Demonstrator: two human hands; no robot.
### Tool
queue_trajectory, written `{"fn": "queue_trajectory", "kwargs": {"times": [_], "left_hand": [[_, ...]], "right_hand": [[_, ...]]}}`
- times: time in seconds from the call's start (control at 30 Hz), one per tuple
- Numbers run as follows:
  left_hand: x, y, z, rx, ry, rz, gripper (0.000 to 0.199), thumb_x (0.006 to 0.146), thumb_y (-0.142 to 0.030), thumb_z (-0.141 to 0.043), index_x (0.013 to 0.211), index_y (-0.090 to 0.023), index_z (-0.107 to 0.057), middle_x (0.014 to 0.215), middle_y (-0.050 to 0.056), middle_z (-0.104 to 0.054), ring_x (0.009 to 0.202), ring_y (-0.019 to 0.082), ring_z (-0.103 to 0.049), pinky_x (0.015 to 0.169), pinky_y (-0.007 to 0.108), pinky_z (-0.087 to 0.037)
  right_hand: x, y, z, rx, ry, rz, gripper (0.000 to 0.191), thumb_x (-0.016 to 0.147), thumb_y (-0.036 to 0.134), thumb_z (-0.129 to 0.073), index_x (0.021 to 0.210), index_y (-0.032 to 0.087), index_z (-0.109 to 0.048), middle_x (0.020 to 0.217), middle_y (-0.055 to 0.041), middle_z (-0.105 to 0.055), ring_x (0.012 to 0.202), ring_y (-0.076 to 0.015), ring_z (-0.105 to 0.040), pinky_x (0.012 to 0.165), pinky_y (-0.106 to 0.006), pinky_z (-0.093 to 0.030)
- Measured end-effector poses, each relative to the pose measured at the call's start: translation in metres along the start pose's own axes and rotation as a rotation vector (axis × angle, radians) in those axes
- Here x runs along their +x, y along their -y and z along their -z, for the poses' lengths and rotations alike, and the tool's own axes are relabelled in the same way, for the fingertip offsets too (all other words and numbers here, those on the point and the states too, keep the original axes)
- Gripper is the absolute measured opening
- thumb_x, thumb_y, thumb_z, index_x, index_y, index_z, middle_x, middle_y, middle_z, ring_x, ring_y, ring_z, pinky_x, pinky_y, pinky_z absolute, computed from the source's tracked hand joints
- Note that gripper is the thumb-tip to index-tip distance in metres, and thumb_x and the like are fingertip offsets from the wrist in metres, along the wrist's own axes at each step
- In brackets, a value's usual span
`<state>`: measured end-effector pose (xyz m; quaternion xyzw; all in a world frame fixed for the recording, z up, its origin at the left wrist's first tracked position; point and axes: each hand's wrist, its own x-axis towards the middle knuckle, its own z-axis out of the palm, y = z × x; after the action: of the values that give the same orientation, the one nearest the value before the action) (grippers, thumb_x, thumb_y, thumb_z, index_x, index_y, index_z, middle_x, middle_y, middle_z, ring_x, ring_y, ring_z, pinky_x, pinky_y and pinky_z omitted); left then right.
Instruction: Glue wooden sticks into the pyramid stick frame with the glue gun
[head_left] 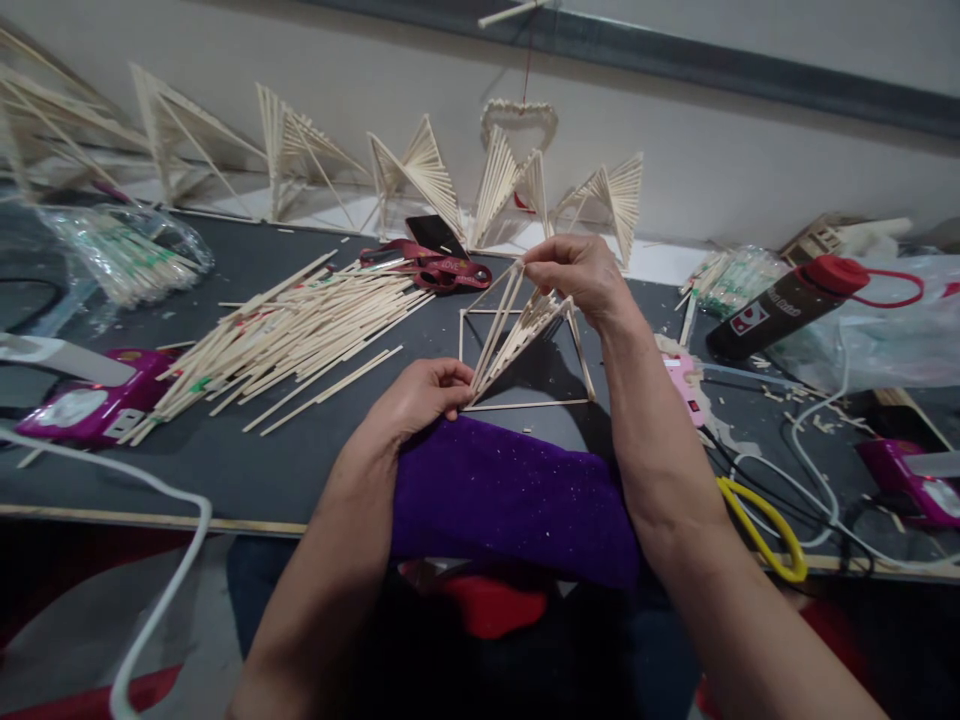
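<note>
In front of me on the dark table stands a frame of thin wooden sticks (517, 343), with a square base and a fan of sticks rising from its near left corner. My left hand (429, 398) is closed at that low corner, fingertips pinching the stick ends there. Higher up, my right hand (583, 272) pinches the upper end of a stick at the frame's top left. Its fingers partly hide the top edge. A purple cloth (510, 490) lies just below the frame, over the table's front edge, between my forearms.
Loose sticks (300, 340) are heaped to the left, beside a purple glue gun (97, 405). Several finished stick models (420, 165) line the wall. A red lanyard (442, 268) lies behind. To the right are a dark bottle (784, 305), white cables (814, 470) and yellow-handled scissors (772, 530).
</note>
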<state>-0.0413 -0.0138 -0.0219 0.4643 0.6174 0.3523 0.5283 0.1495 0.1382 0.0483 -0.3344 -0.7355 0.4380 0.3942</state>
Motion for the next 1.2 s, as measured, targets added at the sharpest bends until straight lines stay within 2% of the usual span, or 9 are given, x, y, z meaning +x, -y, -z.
{"fn": "queue_trajectory", "kwargs": {"times": [0.17,0.4,0.57,0.77,1.0,1.1,1.2], "left_hand": [[0.003,-0.002,-0.001,-0.011,0.016,-0.007,0.008,0.072,-0.015,-0.068,0.078,-0.017,-0.064,0.059,-0.002,-0.056,0.046,0.008,-0.047,0.05,0.023,-0.031],[0.011,-0.004,-0.005,-0.021,0.1,-0.022,0.007,0.073,-0.016,-0.069,0.078,-0.018,-0.064,0.061,-0.001,-0.057,0.047,0.007,-0.047,0.048,0.022,-0.03],[0.011,-0.003,-0.005,-0.031,0.062,0.013,0.009,0.071,-0.016,-0.07,0.079,-0.017,-0.065,0.057,-0.003,-0.055,0.046,0.007,-0.049,0.045,0.02,-0.028],[0.011,0.0,0.0,-0.036,0.07,0.025,0.019,0.066,-0.017,-0.073,0.084,-0.017,-0.068,0.064,0.001,-0.062,0.048,0.008,-0.053,0.042,0.018,-0.025],[0.009,0.002,-0.004,-0.067,0.053,-0.012,0.016,0.062,-0.018,-0.074,0.078,-0.017,-0.068,0.062,-0.001,-0.061,0.048,0.008,-0.051,0.047,0.019,-0.036],[0.007,0.0,-0.001,-0.054,0.046,-0.032,0.024,0.06,-0.02,-0.077,0.083,-0.017,-0.071,0.071,0.001,-0.066,0.052,0.009,-0.053,0.049,0.021,-0.039],[0.006,-0.014,0.005,0.018,-0.068,-0.089,0.035,0.061,-0.029,-0.08,0.094,-0.018,-0.074,0.08,0.004,-0.07,0.055,0.01,-0.053,0.051,0.023,-0.04]], "right_hand": [[-0.001,0.001,0.007,-0.034,-0.014,-0.016,0.006,0.069,0.016,-0.067,0.074,0.016,-0.071,0.056,0.0021,-0.057,0.055,-0.0098,-0.05,0.054,-0.026,-0.044],[-0.002,0.002,0.014,-0.092,-0.029,0.026,0.01,0.071,0.009,-0.065,0.076,0.015,-0.07,0.056,0.0008,-0.055,0.061,-0.0131,-0.055,0.058,-0.028,-0.048],[-0.005,0.005,0.019,-0.136,-0.021,-0.012,0.009,0.072,0.009,-0.065,0.078,0.013,-0.07,0.055,0.001,-0.054,0.06,-0.0131,-0.056,0.056,-0.026,-0.048],[-0.006,0.003,0.023,-0.117,0.015,-0.018,0.008,0.071,0.009,-0.065,0.075,0.014,-0.069,0.055,0.0018,-0.055,0.053,-0.0104,-0.052,0.053,-0.025,-0.044],[-0.006,0.005,0.022,-0.084,0.028,-0.025,0.006,0.071,0.011,-0.064,0.076,0.012,-0.068,0.056,0.0017,-0.055,0.052,-0.0087,-0.05,0.051,-0.023,-0.041],[-0.005,0.004,0.022,-0.063,0.029,-0.028,0.006,0.07,0.013,-0.065,0.075,0.011,-0.068,0.055,0.0024,-0.055,0.05,-0.0078,-0.048,0.049,-0.022,-0.039],[-0.005,0.003,0.023,-0.044,0.046,-0.028,0.007,0.069,0.014,-0.066,0.074,0.012,-0.068,0.054,0.0029,-0.056,0.048,-0.0071,-0.046,0.048,-0.021,-0.037]]}}
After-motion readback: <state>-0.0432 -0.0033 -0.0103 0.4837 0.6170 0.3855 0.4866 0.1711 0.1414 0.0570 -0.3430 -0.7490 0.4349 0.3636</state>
